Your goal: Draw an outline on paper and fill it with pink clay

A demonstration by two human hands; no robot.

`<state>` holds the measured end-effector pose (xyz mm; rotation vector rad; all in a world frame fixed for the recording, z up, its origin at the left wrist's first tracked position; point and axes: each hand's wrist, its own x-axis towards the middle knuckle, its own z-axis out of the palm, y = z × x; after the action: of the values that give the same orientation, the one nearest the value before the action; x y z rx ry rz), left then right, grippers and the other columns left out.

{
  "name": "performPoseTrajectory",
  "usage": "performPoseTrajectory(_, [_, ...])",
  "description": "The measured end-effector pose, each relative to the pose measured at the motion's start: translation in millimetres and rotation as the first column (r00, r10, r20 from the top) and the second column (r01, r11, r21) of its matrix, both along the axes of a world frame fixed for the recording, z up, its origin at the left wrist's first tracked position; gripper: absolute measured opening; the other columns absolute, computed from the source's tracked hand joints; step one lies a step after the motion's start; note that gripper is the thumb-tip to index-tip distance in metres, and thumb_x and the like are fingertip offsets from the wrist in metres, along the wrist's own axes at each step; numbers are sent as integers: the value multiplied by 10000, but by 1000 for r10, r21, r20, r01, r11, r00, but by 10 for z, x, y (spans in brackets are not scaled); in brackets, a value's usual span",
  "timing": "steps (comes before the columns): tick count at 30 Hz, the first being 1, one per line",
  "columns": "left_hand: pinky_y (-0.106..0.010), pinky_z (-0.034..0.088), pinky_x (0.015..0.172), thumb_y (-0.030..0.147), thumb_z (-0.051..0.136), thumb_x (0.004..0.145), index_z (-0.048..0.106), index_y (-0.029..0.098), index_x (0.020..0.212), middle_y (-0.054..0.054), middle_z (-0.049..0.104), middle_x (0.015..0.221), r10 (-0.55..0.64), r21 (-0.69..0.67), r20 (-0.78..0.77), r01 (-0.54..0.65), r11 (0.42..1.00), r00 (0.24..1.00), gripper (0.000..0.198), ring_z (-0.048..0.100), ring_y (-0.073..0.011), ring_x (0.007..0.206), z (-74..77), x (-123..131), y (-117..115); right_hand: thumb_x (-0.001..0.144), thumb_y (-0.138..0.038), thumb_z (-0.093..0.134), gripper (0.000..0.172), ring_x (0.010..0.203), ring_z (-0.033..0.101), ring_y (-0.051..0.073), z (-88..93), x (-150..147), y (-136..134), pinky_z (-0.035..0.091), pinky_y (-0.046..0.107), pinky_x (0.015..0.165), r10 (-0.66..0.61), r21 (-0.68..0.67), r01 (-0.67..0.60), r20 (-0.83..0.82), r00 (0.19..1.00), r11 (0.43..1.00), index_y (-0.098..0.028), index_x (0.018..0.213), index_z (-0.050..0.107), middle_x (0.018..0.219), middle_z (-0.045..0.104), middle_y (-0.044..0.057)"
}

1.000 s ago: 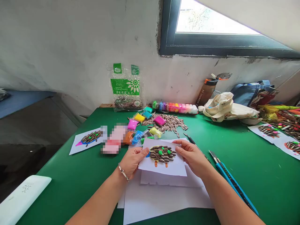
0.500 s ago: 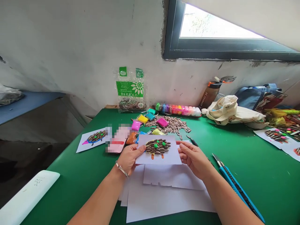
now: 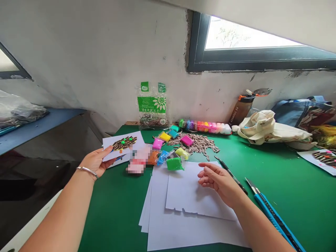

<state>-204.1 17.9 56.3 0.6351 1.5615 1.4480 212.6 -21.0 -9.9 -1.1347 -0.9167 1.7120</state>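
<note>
My left hand (image 3: 96, 161) is closed on a white card with a sunflower-seed hedgehog picture (image 3: 123, 144), held out over the left end of the green table (image 3: 275, 178), above another picture card that it mostly hides. My right hand (image 3: 219, 180) rests on a stack of white paper sheets (image 3: 183, 210), fingers loosely curled and holding nothing. Small bags of coloured clay (image 3: 174, 163) lie just beyond the paper, beside a pile of sunflower seeds (image 3: 199, 141).
A seed packet (image 3: 153, 105) leans on the wall beside a row of clay bags (image 3: 206, 126). A blue utility knife (image 3: 273, 215) and a thin dark tool (image 3: 231, 174) lie right of my hand. Bottle (image 3: 241, 106), cloth bag (image 3: 262, 127) and more cards (image 3: 321, 159) at right.
My left hand has carried the hedgehog card from over the paper stack to the far left. My right hand has let go of it and rests on the paper.
</note>
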Motion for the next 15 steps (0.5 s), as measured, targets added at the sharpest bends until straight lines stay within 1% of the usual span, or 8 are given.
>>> performPoseTrajectory(3, [-190, 572, 494, 64, 619, 817, 602, 89, 891, -31, 681, 745, 49, -60, -23, -50, 997, 999, 80, 638, -94, 565, -132, -287, 42, 794, -429, 653, 412, 701, 629, 155, -2, -11, 6, 501, 288, 665, -14, -4, 14, 16, 1000, 1000, -180, 1111, 566, 838, 650, 55])
performPoseTrajectory(6, [-206, 574, 516, 62, 601, 830, 591, 83, 877, -32, 672, 739, 63, -127, -53, -70, 989, 997, 52, 636, -97, 583, -212, -462, 75, 778, -436, 669, 430, 687, 628, 152, -3, -21, 7, 498, 284, 657, -29, -12, 30, 32, 999, 999, -175, 1105, 569, 824, 650, 54])
performPoseTrajectory(11, [-239, 572, 553, 79, 633, 810, 582, 56, 858, -43, 665, 711, 45, -201, -161, -77, 977, 986, 74, 631, -116, 613, -262, -567, 123, 767, -440, 677, 449, 677, 623, 148, -13, -27, 11, 489, 272, 642, -30, -24, 31, 37, 999, 999, -174, 1112, 570, 812, 652, 52])
performPoseTrajectory(13, [-291, 578, 567, 102, 640, 805, 586, 34, 838, -63, 669, 692, 25, -212, -236, -76, 974, 971, 94, 638, -146, 626, -291, -574, 146, 768, -444, 675, 450, 673, 620, 146, -17, -28, 17, 485, 270, 640, -21, -23, 22, 39, 999, 999, -173, 1112, 572, 804, 653, 51])
performPoseTrajectory(15, [-343, 579, 582, 121, 645, 798, 590, 17, 807, -81, 674, 671, 30, -186, -340, -98, 978, 940, 118, 647, -180, 639, -325, -582, 169, 764, -448, 677, 454, 672, 617, 145, -19, -29, 21, 484, 270, 642, -17, -19, 18, 41, 999, 1000, -173, 1111, 576, 803, 653, 50])
